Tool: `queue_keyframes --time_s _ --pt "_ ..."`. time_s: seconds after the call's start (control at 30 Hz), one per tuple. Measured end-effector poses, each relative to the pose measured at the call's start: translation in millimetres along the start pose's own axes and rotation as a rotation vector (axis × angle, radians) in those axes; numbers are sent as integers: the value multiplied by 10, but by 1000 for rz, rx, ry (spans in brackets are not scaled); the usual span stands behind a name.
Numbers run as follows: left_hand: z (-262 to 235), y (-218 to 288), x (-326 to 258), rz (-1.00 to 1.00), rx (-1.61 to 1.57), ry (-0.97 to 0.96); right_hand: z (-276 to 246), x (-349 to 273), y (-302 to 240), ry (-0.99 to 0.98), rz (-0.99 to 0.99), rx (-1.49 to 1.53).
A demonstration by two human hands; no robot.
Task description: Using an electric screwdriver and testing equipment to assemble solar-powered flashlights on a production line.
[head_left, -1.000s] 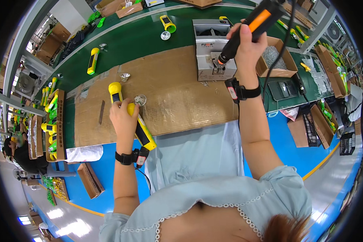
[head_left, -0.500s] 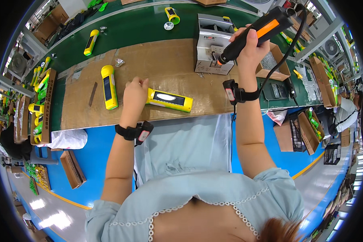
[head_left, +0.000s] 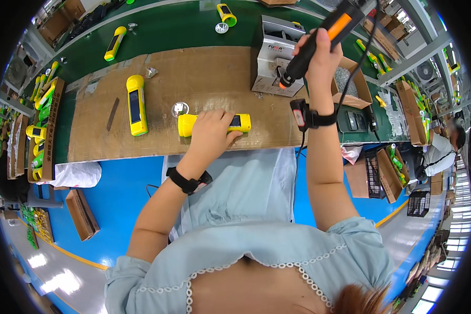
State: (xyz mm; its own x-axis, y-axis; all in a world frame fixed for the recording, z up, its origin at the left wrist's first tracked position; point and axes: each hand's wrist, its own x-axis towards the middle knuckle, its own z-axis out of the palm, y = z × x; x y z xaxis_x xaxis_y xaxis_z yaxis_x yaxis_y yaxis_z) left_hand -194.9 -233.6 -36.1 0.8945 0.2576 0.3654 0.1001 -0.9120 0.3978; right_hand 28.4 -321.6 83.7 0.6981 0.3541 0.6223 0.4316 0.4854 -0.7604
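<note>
- Clock hours are read from the middle of the view.
- 9 to 10 o'clock, bench end: a cardboard box (head_left: 59, 123) is filled with yellow and green torches.
- 10 o'clock: a dark thin strip (head_left: 112, 114) is laid aslant on the brown cardboard sheet (head_left: 204, 78); just beside it, toward 3 o'clock, a loose yellow torch (head_left: 136, 104) is laid lengthwise, dark panel up.
- Between 10 and 11 o'clock: a round reflector (head_left: 180, 109) is set near the end of the gripped yellow torch (head_left: 187, 126).
- 11 o'clock, close in: that torch is laid crosswise near the sheet's front edge, its ends pointed to 9 and 3. Its middle is covered by the left hand (head_left: 211, 130); the body is clamped between fingers draped over the top and thumb along the near side.
- Near 1 o'clock: a grey machine (head_left: 277, 52) is stood at the sheet's far side.
- 1 o'clock: a black electric screwdriver (head_left: 304, 57) is held aloft, closed in the right hand (head_left: 323, 62); its orange tip is aimed toward 7, before the machine's face. Contact there cannot be told.
- 2 o'clock: small metal parts are held in an open carton (head_left: 369, 98).
</note>
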Motion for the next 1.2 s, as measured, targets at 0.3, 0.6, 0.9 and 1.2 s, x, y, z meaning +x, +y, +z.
queue_keyframes --time_s 0.3,0.6,0.9,1.2 --pt "143 0 33 35 196 150 139 -841 -128 -78 -2 360" --pt "145 4 23 31 177 166 230 -1002 -10 -116 41 272" --pt "149 1 37 36 209 184 270 -1040 120 -184 128 368" --pt "182 55 81 -6 252 131 248 -987 76 -142 45 317"
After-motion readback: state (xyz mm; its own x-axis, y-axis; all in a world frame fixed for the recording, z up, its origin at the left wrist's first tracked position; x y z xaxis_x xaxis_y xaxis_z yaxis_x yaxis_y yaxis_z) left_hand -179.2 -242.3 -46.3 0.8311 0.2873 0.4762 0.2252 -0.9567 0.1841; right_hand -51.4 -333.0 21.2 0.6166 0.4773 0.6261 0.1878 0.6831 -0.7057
